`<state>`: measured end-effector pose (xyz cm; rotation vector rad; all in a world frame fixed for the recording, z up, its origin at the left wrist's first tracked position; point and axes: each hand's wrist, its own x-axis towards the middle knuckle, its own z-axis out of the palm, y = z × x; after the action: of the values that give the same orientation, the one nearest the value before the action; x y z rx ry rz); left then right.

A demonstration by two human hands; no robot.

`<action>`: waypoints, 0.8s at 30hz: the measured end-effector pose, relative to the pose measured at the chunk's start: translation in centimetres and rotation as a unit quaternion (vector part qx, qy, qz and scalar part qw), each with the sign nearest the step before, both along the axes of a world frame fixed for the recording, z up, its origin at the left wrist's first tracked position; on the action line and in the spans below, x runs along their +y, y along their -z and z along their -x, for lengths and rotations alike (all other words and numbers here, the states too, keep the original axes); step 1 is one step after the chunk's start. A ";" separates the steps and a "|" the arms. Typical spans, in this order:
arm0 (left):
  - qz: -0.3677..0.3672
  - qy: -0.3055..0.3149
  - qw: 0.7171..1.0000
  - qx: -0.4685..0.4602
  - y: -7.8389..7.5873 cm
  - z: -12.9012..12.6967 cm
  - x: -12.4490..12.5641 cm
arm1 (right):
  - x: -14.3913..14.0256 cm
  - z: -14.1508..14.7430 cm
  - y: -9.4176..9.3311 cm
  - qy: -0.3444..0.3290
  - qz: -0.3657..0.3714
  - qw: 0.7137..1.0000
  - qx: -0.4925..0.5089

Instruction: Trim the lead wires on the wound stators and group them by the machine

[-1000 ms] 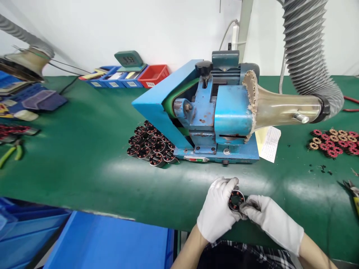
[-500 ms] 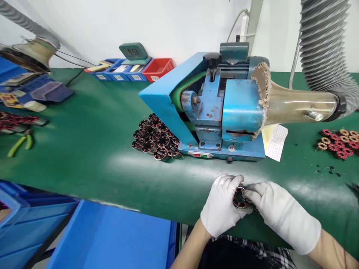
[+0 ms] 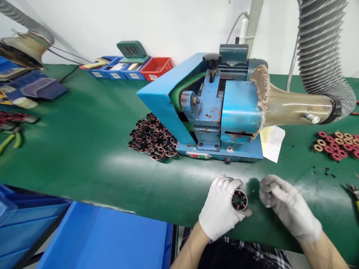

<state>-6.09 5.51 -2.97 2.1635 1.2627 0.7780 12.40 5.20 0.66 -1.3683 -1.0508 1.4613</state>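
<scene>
Now my left hand (image 3: 221, 207) holds a little round coil (image 3: 239, 200) just over the counter (image 3: 84, 149), open end up so I can see inside. My right hand (image 3: 283, 203) is beside it, fingers curled, holding nothing.

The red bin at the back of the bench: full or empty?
Empty, as far as shows. The red bin has a bare red inside wall and floor in the head view; its near corner is hidden behind its front wall.
</scene>
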 end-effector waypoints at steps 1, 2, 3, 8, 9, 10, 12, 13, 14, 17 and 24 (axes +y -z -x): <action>-0.001 -0.005 1.000 -0.002 -0.1 0.1 0.0 | 0.0 -0.2 -0.1 0.048 0.003 0.998 0.036; 0.000 -0.004 1.000 -0.006 -0.2 0.3 0.0 | 0.1 -0.1 -0.1 0.076 0.007 0.996 0.039; 0.008 0.006 1.000 -0.012 -0.3 0.5 0.1 | 0.1 0.1 0.0 0.080 0.017 0.996 0.020; 0.074 0.080 0.993 -0.036 -0.6 1.8 0.4 | 0.0 3.4 1.3 -0.023 0.006 0.997 -0.068; 0.074 0.073 0.994 -0.035 -0.5 1.8 0.4 | -0.1 4.0 1.6 -0.013 -0.007 0.997 -0.075; 0.070 0.063 0.995 -0.034 -0.4 1.7 0.4 | 0.0 4.2 1.8 0.006 -0.008 0.997 -0.079; 0.067 0.045 0.996 -0.032 -0.4 1.4 0.3 | 0.4 3.8 1.7 0.072 -0.006 0.996 -0.045; 0.065 0.036 0.997 -0.032 -0.4 1.1 0.2 | 0.7 3.2 1.4 0.117 -0.014 0.993 -0.002; 0.063 0.028 0.997 -0.032 -0.4 0.9 0.1 | 1.1 2.3 0.9 0.173 -0.028 0.983 0.050; 0.048 0.012 0.998 -0.037 -0.6 0.6 -0.1 | 2.0 -0.4 -0.6 0.304 -0.068 0.939 0.145; 0.061 0.080 0.995 -0.006 -1.2 1.6 0.3 | -1.1 1.1 0.6 -0.054 0.049 0.995 -0.072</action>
<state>-7.65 5.83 -1.76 2.1264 1.0863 0.6307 11.30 4.14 0.02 -1.5257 -1.1746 1.5287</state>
